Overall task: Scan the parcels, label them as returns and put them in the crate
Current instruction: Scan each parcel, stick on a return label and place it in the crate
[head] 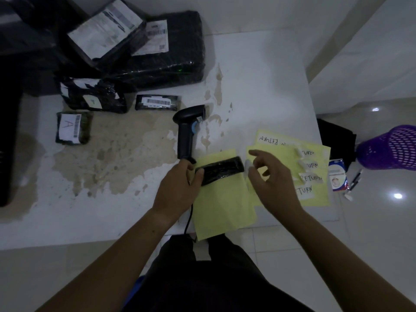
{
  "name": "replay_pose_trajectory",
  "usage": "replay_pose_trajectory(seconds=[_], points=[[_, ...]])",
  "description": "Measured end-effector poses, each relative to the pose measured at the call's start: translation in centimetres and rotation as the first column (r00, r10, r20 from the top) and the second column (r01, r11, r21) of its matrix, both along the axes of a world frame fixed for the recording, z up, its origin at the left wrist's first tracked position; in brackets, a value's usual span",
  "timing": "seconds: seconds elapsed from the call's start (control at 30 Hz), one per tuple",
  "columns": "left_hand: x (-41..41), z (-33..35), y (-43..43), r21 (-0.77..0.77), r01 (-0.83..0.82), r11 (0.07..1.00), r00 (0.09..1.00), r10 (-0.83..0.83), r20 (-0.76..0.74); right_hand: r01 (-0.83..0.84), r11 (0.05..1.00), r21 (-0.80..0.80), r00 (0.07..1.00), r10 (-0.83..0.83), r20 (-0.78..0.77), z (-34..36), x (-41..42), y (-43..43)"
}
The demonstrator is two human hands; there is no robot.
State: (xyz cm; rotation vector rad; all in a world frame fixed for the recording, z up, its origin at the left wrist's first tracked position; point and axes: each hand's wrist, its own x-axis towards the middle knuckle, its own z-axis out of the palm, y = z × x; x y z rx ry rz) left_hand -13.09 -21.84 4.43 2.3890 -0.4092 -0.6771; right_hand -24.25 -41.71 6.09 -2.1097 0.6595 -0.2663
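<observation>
My left hand (177, 185) grips the left end of a small black wrapped parcel (221, 171), held over a yellow sheet (222, 208). Just right of the parcel, my right hand (270, 176) pinches a pale strip of tape or label (247, 167) at its fingertips. A second yellow sheet (290, 154) beyond carries several white strips with RETURN written on them. The black barcode scanner (188, 129) lies on the table (258, 75) just above my left hand. Several black parcels with barcode labels sit at the far left, among them a small one (157, 102) and one marked A (72, 128).
A big black parcel (171, 52) and others are piled at the back left. A purple mesh basket (391, 147) stands on the floor to the right, next to a dark bag (335, 136), a small printed packet (337, 176) and a pen (355, 179). The table's surface is stained and peeling.
</observation>
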Motion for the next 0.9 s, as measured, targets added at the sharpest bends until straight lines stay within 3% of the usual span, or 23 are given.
replay_pose_trajectory(seconds=[0.1,0.2,0.27,0.53,0.63,0.73,0.9], points=[[-0.8,1.8,-0.5,-0.121,-0.100,0.988,0.975,0.073,-0.209,-0.060,0.997,-0.040,0.998,0.061,0.023,-0.4,-0.4,2.6],[-1.7,3.0,-1.6,-0.125,-0.230,0.965,0.825,0.125,-0.551,-0.125,0.982,-0.142,0.992,0.127,0.009,-0.9,-0.6,4.5],[-1.9,3.1,-2.0,-0.126,-0.304,0.944,0.749,0.155,-0.644,-0.157,0.968,-0.194,0.987,0.160,-0.001,-1.2,-0.6,5.3],[-1.3,2.0,-1.5,-0.147,-0.368,0.918,0.734,0.190,-0.652,-0.239,0.946,-0.218,0.969,0.247,0.008,-1.3,-0.4,6.1],[-0.7,1.5,-0.9,-0.185,-0.255,0.949,0.845,0.125,-0.520,-0.126,0.985,-0.114,0.991,0.130,0.032,-0.7,-0.3,6.0],[-0.1,1.0,-0.4,-0.204,-0.124,0.971,0.912,0.030,-0.409,0.017,0.999,0.040,0.998,-0.014,-0.060,-0.9,0.2,5.0],[1.1,0.6,-0.9,-0.195,-0.043,0.980,0.964,-0.011,-0.266,0.008,0.997,0.081,0.998,-0.002,-0.069,-1.0,1.3,3.5]])
